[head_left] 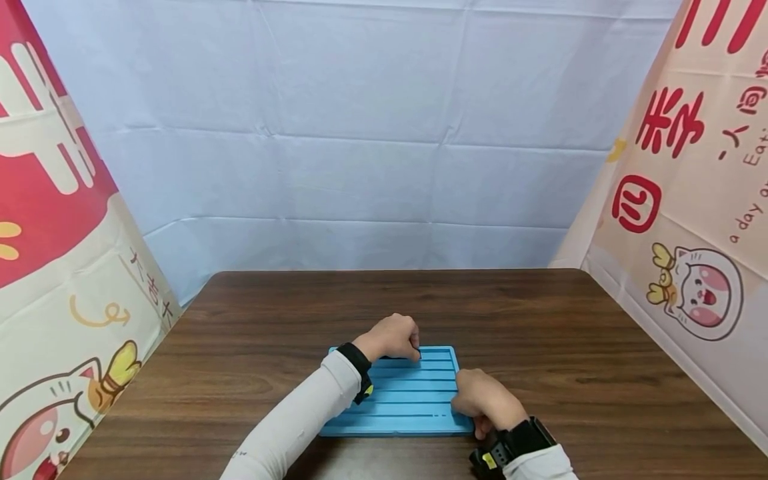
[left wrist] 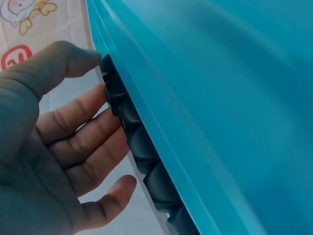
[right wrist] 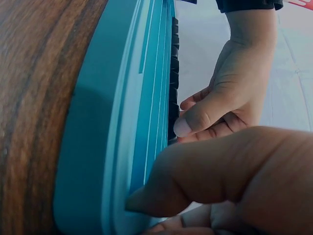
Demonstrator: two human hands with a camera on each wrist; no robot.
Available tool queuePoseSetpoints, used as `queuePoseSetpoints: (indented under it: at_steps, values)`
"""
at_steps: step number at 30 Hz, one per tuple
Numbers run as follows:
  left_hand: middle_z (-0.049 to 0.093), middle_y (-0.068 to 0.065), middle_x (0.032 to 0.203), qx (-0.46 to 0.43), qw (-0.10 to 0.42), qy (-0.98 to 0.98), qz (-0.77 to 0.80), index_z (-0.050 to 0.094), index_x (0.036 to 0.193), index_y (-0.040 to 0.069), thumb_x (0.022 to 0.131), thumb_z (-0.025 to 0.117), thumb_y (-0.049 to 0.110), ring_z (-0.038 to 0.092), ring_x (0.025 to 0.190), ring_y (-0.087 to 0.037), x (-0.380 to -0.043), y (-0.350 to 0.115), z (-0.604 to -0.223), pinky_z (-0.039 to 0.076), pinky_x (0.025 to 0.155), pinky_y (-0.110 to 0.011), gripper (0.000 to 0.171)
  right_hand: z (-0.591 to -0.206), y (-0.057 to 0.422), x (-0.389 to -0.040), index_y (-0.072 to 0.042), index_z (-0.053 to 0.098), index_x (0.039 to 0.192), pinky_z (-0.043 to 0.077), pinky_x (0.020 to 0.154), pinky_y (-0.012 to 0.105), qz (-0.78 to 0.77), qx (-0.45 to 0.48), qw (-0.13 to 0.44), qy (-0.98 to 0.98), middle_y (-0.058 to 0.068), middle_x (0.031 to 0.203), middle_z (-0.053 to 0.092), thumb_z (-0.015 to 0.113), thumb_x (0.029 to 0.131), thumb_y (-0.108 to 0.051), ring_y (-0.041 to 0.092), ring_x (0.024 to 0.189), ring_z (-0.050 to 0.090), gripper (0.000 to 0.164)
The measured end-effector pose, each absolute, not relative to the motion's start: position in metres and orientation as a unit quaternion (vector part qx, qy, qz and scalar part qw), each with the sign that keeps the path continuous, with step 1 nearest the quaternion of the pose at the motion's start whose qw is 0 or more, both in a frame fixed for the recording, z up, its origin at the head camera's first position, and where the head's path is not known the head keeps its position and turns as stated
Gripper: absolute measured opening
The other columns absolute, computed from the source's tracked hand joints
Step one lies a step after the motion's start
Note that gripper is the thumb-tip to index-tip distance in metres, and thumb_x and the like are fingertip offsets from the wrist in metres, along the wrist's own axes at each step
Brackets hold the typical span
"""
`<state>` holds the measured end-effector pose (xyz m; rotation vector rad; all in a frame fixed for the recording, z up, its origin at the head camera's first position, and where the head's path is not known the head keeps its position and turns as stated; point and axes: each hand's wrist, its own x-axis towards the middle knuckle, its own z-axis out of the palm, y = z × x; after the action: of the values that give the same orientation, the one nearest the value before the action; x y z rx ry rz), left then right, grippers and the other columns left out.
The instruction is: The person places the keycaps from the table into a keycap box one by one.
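A light blue ridged tray (head_left: 408,400) lies on the wooden table. Along its far side runs a row of black keycaps (left wrist: 146,152), mostly behind my left forearm and hand in the head view. My left hand (head_left: 393,337) reaches over the tray's far edge. Its thumb and forefinger pinch the keycap at the right end of the row, while the other fingers spread alongside in the left wrist view. My right hand (head_left: 487,400) grips the tray's near right corner, thumb on the rim (right wrist: 120,171); its other fingers are partly hidden.
The brown wooden table (head_left: 270,320) extends on every side of the tray. A pale blue cloth (head_left: 360,133) hangs behind it. Printed cloths stand at the left (head_left: 60,267) and right (head_left: 690,200) of the table.
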<state>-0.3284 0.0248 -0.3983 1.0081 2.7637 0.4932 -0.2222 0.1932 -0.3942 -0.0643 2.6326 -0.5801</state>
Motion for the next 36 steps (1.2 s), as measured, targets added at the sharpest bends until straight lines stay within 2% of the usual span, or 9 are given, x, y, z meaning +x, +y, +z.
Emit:
queuePoseSetpoints:
  at_steps: [36]
  values:
    - [0.054, 0.008, 0.066, 0.357, 0.085, 0.910, 0.190, 0.061, 0.069, 0.017, 0.079, 0.076, 0.015, 0.048, 0.057, -0.007, -0.3328, 0.0188, -0.4027, 0.040, 0.055, -0.021, 0.018, -0.3944, 0.1930, -0.2232, 0.011, 0.056, 0.097, 0.040, 0.031, 0.023, -0.202, -0.014, 0.223, 0.953, 0.013, 0.044, 0.055, 0.055, 0.083, 0.001, 0.014, 0.031, 0.051, 0.017]
